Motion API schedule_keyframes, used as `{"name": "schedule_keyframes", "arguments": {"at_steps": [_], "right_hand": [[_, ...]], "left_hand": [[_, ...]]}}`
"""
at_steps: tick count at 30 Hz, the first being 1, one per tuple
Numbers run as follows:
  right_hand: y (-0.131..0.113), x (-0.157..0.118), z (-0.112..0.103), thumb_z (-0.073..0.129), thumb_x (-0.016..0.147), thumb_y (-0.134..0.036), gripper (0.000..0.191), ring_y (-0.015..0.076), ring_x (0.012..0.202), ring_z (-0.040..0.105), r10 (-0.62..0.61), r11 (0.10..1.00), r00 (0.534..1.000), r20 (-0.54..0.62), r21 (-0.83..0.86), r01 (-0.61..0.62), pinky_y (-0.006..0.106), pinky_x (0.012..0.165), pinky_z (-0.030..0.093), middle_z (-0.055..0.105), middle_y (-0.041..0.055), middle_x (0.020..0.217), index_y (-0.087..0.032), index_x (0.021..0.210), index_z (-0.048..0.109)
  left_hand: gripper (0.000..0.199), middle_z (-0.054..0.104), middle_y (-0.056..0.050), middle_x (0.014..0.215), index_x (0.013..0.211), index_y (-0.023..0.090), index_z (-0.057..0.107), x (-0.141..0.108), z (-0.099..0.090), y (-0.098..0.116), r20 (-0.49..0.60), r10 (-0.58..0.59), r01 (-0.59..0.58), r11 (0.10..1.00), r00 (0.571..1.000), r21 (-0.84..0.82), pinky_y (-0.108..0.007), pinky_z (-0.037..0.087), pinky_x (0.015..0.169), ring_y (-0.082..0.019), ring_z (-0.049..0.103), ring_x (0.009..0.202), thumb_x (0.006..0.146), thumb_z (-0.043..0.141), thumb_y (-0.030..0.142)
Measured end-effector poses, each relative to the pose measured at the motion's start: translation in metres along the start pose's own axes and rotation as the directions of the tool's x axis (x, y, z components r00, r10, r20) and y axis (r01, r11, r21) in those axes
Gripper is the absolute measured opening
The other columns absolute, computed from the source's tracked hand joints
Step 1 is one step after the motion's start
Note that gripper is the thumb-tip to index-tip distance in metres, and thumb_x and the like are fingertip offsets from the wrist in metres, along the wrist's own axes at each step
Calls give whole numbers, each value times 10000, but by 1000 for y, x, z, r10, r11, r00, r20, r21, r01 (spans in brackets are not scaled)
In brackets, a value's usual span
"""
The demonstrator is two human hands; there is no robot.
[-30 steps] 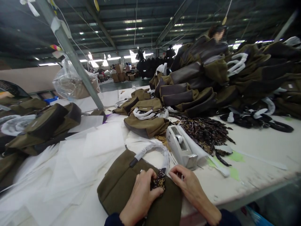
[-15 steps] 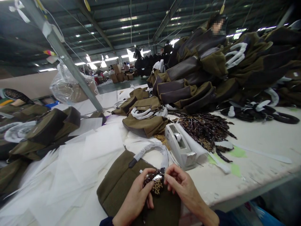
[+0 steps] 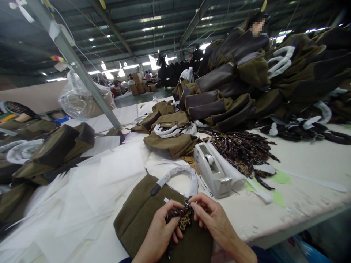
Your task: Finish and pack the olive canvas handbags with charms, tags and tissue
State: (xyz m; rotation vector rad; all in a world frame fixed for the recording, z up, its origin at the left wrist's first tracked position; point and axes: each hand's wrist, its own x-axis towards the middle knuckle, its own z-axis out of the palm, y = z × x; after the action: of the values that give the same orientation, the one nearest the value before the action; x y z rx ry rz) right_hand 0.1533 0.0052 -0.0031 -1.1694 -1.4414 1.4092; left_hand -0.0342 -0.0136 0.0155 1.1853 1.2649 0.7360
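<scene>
An olive-green handbag [image 3: 139,215] lies on the table right in front of me, its arched handle [image 3: 178,171] wrapped in white film. My left hand [image 3: 160,228] is closed around a leopard-print charm [image 3: 185,220] with a dark braided strap, over the upper part of the bag. Beside it, my right hand [image 3: 214,215] pinches at the charm's top, near the metal clasp and the handle's right base. Whatever lies between those right fingertips is too small to make out.
A tape dispenser [image 3: 212,170] stands just beyond my right hand, before a heap of braided leopard-print charms [image 3: 241,149]. White sheets [image 3: 82,197] spread at left. Olive bags [image 3: 225,98] are piled high at back right, with a person behind them. A metal post [image 3: 85,76] slants at left.
The charm has turned in my left fingers, so its braided strap shows more and the shiny glare is gone. My right hand stays pinched close by. The view has shifted slightly.
</scene>
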Motion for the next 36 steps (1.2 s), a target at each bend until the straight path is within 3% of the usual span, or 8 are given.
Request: {"name": "schedule_keyframes", "arguments": {"at_steps": [5,9,14,21,24,29,32,36], "right_hand": [[1,-10,7,542,947,-239,146,156,829,612,-337,869,932,135,-337,363,256,742,462,648,27,882,-226,939,687],[4,-17,14,503,955,-185,176,156,827,592,-457,726,864,211,-473,500,245,719,468,620,45,898,-220,939,675],[10,-21,20,492,904,-114,192,161,817,572,-549,613,788,279,-506,607,247,717,477,608,57,885,-199,921,663],[17,-24,26,496,888,-124,182,154,771,565,-581,540,766,276,-573,617,228,667,472,592,54,870,-212,892,655],[17,-23,29,503,890,-131,176,150,709,564,-574,464,755,317,-634,619,221,614,460,581,38,793,-218,850,651],[22,-20,30,459,868,-68,239,165,705,604,-613,340,682,399,-646,684,229,617,484,619,45,782,-217,884,646],[1,-18,20,546,851,-125,150,186,745,627,-548,294,665,507,-628,721,238,590,485,657,60,859,-218,918,643],[-68,11,19,593,895,-176,99,167,757,615,-481,326,662,574,-584,744,239,629,472,656,38,875,-232,938,662]], "left_hand": [[226,611,-2,706,992,162,585,-2,-6,10,84,3,2,998,996,-57,-209,460,492,-135,588,599,815,622,297],[251,646,-48,892,994,158,618,-4,-13,21,198,-3,32,989,980,-147,-251,527,628,-176,633,791,819,652,335],[326,589,-4,758,863,141,587,1,-9,14,110,-7,21,992,994,-128,-207,472,520,-101,553,594,867,614,466],[406,562,52,752,1141,199,464,3,-10,-1,121,-15,38,980,993,-193,-186,423,464,-72,543,490,860,637,435],[368,579,32,765,1082,156,511,4,-10,0,147,-68,91,983,987,-158,-175,412,417,-60,528,451,842,652,396],[343,568,34,733,1006,126,558,3,-8,4,106,-103,119,981,989,-156,-156,408,378,-44,489,434,772,700,332],[395,584,25,758,1038,131,563,1,-7,3,75,-102,114,976,992,-184,-156,412,368,-54,500,460,737,725,329],[291,588,21,665,957,130,598,0,-7,-1,78,-24,38,981,997,-191,-171,408,384,-84,536,458,764,679,333]]}}
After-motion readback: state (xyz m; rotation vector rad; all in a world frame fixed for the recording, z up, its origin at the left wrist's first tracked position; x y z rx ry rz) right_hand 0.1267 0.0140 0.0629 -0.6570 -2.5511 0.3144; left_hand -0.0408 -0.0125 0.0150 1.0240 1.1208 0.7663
